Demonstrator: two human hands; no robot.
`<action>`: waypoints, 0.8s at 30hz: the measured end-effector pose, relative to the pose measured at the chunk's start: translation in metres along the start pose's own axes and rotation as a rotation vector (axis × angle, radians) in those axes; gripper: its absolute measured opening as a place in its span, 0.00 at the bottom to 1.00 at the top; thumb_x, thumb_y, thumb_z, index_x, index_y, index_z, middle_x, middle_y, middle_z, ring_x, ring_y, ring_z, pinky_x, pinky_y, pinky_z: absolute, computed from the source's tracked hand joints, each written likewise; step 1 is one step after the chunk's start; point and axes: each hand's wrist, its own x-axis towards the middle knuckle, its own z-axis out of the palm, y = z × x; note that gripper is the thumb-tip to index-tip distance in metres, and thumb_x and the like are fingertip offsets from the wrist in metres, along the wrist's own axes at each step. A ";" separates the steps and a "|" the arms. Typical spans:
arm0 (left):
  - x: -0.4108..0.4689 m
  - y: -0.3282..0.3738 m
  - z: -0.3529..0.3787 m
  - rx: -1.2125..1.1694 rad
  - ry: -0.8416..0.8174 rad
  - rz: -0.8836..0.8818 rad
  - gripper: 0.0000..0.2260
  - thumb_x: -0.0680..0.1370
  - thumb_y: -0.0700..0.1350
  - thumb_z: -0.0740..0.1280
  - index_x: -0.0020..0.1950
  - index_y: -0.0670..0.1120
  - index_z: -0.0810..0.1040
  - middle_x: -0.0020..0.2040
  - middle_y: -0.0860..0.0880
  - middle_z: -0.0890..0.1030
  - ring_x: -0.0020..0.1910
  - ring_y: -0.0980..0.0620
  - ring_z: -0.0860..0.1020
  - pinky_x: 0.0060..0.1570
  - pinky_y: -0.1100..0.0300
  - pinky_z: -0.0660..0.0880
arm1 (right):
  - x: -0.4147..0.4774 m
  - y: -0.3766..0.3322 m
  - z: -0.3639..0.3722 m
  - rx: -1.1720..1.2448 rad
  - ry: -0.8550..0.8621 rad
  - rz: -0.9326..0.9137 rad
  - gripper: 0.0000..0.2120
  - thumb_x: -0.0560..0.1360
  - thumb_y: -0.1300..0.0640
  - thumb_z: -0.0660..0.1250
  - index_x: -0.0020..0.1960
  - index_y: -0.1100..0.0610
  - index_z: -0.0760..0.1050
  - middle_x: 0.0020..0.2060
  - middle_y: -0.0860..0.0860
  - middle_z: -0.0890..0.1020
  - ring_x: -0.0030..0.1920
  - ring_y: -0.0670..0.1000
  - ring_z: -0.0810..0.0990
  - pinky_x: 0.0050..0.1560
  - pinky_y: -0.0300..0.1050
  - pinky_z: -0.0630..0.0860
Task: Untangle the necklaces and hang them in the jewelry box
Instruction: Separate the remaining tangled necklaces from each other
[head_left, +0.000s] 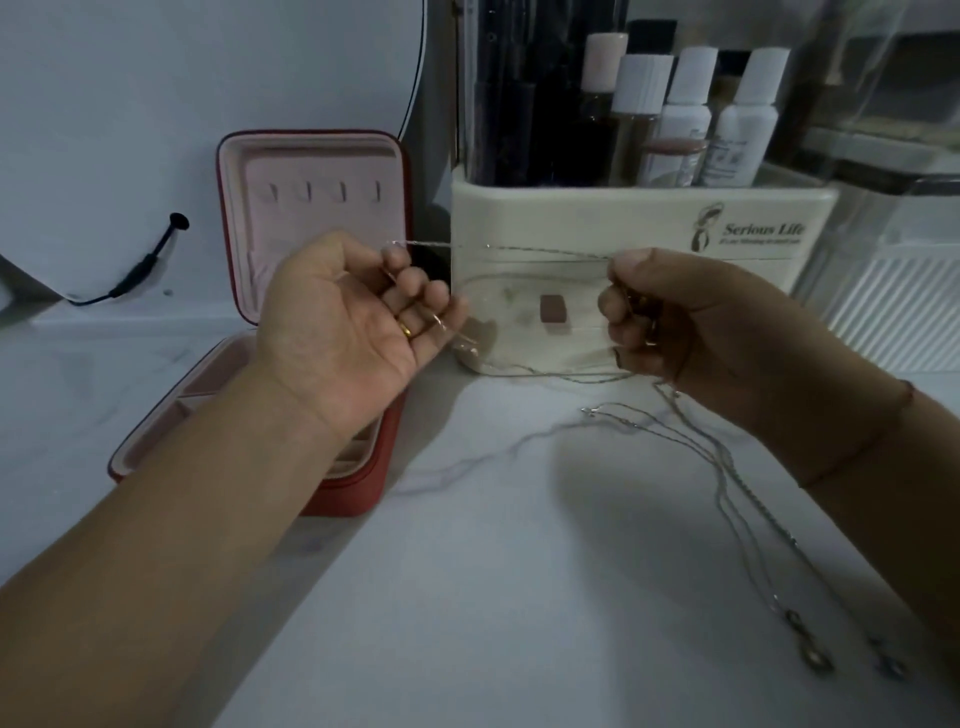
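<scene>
A thin silver necklace chain (524, 253) is stretched in the air between my two hands. My left hand (358, 317), palm up with fingers curled, pinches its left end. My right hand (691, 327) grips the other end along with bunched chain. More chains (727, 467) trail from under my right hand across the marble table (493, 571) to two pendants (810, 657) at the lower right. The red jewelry box (311, 218) stands open behind my left hand, its pink lid upright with several small hooks (322, 192); my left forearm covers part of its base.
A cream cosmetics organizer (644, 218) with bottles (691, 109) stands close behind my hands. A round white mirror (182, 104) with a black cable (140, 270) leans at the back left. A ribbed white surface (893, 306) lies at the far right.
</scene>
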 end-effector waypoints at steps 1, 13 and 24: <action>0.000 0.003 -0.001 0.001 0.004 0.014 0.07 0.71 0.41 0.57 0.34 0.46 0.71 0.28 0.50 0.71 0.28 0.52 0.74 0.44 0.57 0.79 | -0.001 0.000 0.000 -0.105 0.048 -0.035 0.07 0.78 0.60 0.60 0.41 0.56 0.72 0.31 0.51 0.76 0.28 0.46 0.70 0.25 0.37 0.65; 0.001 0.005 -0.001 0.140 0.060 0.039 0.10 0.75 0.42 0.54 0.35 0.46 0.70 0.26 0.51 0.62 0.25 0.54 0.63 0.29 0.66 0.70 | -0.004 -0.007 -0.002 -0.260 0.203 -0.294 0.08 0.79 0.62 0.61 0.42 0.58 0.75 0.35 0.51 0.81 0.37 0.49 0.78 0.45 0.42 0.79; -0.001 -0.014 0.002 0.912 0.122 0.166 0.06 0.74 0.39 0.62 0.39 0.40 0.76 0.29 0.49 0.71 0.21 0.57 0.61 0.19 0.67 0.56 | -0.005 -0.007 -0.002 -0.402 0.085 -0.512 0.00 0.73 0.59 0.70 0.43 0.55 0.79 0.28 0.46 0.78 0.29 0.47 0.72 0.31 0.40 0.71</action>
